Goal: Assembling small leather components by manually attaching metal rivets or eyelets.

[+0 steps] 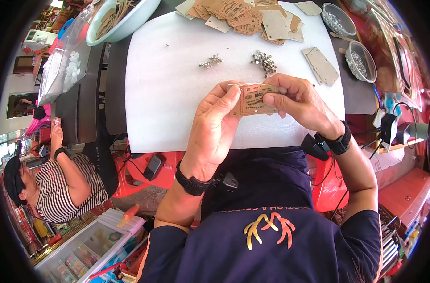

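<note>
My left hand (215,125) and right hand (297,101) both pinch a brown printed cardboard tag (253,99), fingers clamped on its ends, above the white foam sheet (168,94). At twelve o'clock lie two heaps of small metal rivets (263,61); beyond them, a pile of tags (243,16). At two o'clock sits a clear bowl (361,61).

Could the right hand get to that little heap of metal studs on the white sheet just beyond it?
Probably yes. The heap of studs lies on the white sheet just beyond the right hand with nothing between, but that hand and the left hand both hold the brown tag.
</note>
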`<state>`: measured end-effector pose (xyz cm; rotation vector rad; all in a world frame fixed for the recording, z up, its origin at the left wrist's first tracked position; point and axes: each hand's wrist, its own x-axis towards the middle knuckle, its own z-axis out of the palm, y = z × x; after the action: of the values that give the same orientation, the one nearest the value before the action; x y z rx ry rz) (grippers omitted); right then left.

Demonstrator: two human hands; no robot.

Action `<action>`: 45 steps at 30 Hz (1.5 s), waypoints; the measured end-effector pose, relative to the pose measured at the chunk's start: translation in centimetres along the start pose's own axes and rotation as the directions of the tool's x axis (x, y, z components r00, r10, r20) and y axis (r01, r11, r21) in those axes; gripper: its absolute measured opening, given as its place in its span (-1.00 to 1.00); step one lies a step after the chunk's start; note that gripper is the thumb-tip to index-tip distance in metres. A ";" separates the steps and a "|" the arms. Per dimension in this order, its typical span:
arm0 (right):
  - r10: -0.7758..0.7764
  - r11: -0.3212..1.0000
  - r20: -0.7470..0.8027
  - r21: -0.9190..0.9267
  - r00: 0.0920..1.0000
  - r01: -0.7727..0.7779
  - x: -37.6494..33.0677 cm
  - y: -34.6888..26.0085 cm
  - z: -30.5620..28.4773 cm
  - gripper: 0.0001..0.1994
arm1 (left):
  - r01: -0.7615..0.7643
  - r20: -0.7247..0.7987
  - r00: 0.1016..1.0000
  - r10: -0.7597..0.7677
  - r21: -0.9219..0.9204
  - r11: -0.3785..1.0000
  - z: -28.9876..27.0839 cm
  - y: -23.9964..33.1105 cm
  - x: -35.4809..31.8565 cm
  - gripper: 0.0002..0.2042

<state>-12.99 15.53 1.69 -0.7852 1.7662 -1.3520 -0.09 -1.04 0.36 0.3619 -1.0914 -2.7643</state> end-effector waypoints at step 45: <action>-0.315 0.654 -0.096 -0.743 0.944 0.143 3.0 0.4 -1.8 -0.85 | 0.013 -0.084 0.996 -0.008 0.065 0.998 -1.8 0.4 -2.0 -0.79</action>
<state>-16.10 14.02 0.94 -1.3727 2.5035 -0.8554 2.33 -2.09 -0.26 0.4885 -1.1647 -2.7005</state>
